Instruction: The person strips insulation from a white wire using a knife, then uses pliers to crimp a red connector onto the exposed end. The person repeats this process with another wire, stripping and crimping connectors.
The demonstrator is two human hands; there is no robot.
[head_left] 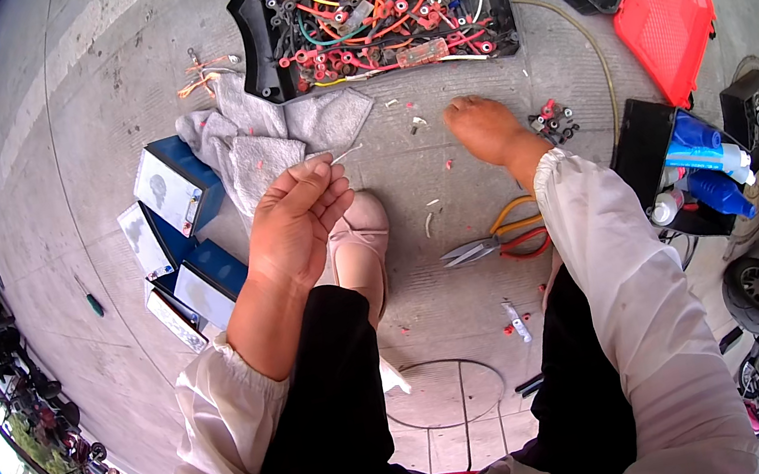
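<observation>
My left hand [295,216] is raised palm up. Between its thumb and forefinger it pinches a short, thin, whitish wire-like strip [348,153]. Farther to the right, my right hand [486,130] reaches low over the floor with its fingers curled in. Its fingertips are hidden, so whatever it may hold does not show. Beside its wrist lies a small pile of red and dark cable terminals [553,121]. Beyond both hands, a black tray [255,30] is filled with tangled coloured wires and red-capped terminals [399,2].
Orange-and-red-handled pliers [507,240] lie near my right forearm. A grey towel [243,144] and open blue-and-white boxes [169,195] are at left. At right are a red plastic lid [666,19], a black bin with bottles [643,150], and a small black box [750,106]. Scraps dot the paving.
</observation>
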